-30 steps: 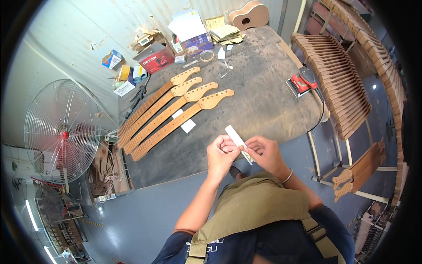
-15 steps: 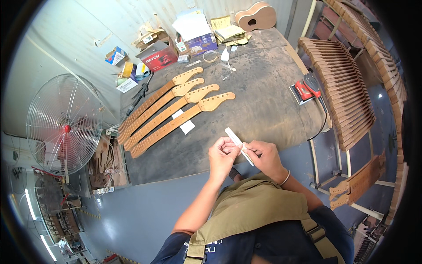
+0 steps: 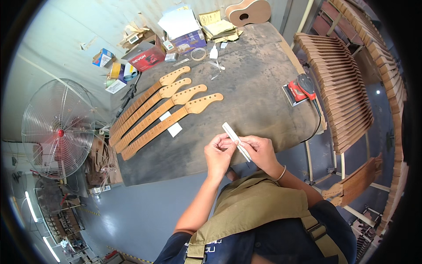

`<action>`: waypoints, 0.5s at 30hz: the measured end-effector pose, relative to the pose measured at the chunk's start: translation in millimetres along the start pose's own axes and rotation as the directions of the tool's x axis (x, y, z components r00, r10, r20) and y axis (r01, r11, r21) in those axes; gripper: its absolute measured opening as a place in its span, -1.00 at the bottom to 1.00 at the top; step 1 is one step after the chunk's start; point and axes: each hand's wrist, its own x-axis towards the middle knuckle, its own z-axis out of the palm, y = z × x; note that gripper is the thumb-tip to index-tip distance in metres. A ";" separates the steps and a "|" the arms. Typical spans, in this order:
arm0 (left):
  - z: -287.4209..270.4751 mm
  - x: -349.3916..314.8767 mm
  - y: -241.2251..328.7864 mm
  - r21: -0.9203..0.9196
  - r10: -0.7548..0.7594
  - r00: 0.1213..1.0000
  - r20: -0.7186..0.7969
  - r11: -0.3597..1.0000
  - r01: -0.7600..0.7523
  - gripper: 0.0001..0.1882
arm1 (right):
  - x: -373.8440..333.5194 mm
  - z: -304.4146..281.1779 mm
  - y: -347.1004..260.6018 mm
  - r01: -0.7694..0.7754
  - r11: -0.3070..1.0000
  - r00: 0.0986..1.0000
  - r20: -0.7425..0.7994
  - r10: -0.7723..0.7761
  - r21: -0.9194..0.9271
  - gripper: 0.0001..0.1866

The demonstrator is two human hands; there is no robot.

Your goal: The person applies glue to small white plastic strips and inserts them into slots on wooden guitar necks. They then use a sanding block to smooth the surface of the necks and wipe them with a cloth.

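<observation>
Over the table's front edge, both hands are closed on a slim white strip point(image 3: 229, 130) that looks folded along its length. My left hand point(image 3: 218, 152) pinches it near the middle between thumb and fingers. My right hand point(image 3: 261, 150) grips it just beside, thumb and fingertips on its lower part. The strip slants from upper left to lower right, and the fingers hide its middle. To the left, several guitar necks point(image 3: 171, 115) with fretboards lie side by side on the dark table point(image 3: 246, 92). White paper point(image 3: 174, 129) shows beneath the nearest necks.
A red and black sander point(image 3: 299, 90) with a cable sits at the table's right edge. Along the back are a red box point(image 3: 149, 58), paper packets point(image 3: 220, 29), a small bottle point(image 3: 214, 52) and a small guitar body point(image 3: 259, 12). A fan point(image 3: 59, 132) stands left; racked necks point(image 3: 340, 88) stand right.
The view has shifted slightly, so the table and its things sit a little farther left. My right fingers have shifted along the strip, closer to my left fingers. Both hands still hold it.
</observation>
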 end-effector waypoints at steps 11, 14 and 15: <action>15.3 16.4 -16.1 -0.094 0.000 0.999 0.034 0.996 0.004 -0.66 | 20.8 -17.6 23.6 -0.141 0.913 0.989 0.088 0.116 0.382 -0.91; 14.1 18.3 -7.2 -0.192 -0.064 0.995 0.080 0.978 0.078 -0.67 | 23.4 -23.0 23.6 -0.181 0.883 0.983 0.119 0.143 0.434 -0.90; 13.3 19.1 -3.1 -0.222 -0.091 0.991 0.100 0.969 0.111 -0.68 | 23.9 -24.2 21.6 -0.199 0.878 0.978 0.140 0.152 0.436 -0.89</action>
